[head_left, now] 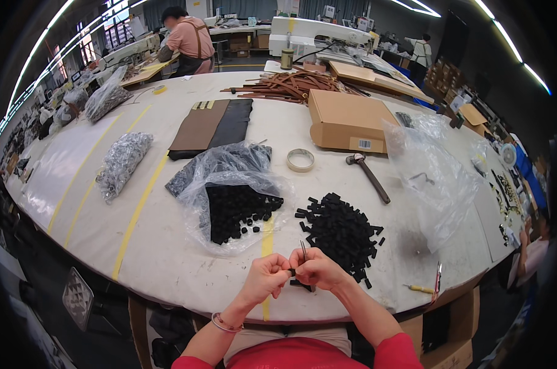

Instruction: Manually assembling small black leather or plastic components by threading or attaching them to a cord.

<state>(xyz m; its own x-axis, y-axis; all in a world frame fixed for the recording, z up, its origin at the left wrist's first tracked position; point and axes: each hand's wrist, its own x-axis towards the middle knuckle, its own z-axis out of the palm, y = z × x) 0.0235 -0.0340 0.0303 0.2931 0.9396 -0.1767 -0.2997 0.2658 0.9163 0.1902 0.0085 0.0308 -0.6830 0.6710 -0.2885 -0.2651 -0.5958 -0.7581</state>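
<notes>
Near the front edge of the table, my left hand (pixel 268 278) is closed, its fingertips pinching a small black piece (pixel 292 272). My right hand (pixel 318 269) meets it there, closed around a thin metal tool (pixel 303 247) that points up past the fingers; its kind is not clear. Just beyond the right hand spreads a heap of small black oblong pieces (pixel 340 230). An opened clear plastic bag (pixel 195 230) lies beyond my left hand, with small black pieces (pixel 238 212) inside and spilling from its mouth. Another black piece (pixel 300 283) lies under my hands.
A hammer (pixel 372 178), a tape roll (pixel 300 160) and a cardboard box (pixel 352 117) lie farther back. At right are a clear plastic bag (pixel 435 190) and a yellow-handled tool (pixel 418 288). Brown strips (pixel 290 85) are heaped at the back. A person (pixel 189 46) works beyond.
</notes>
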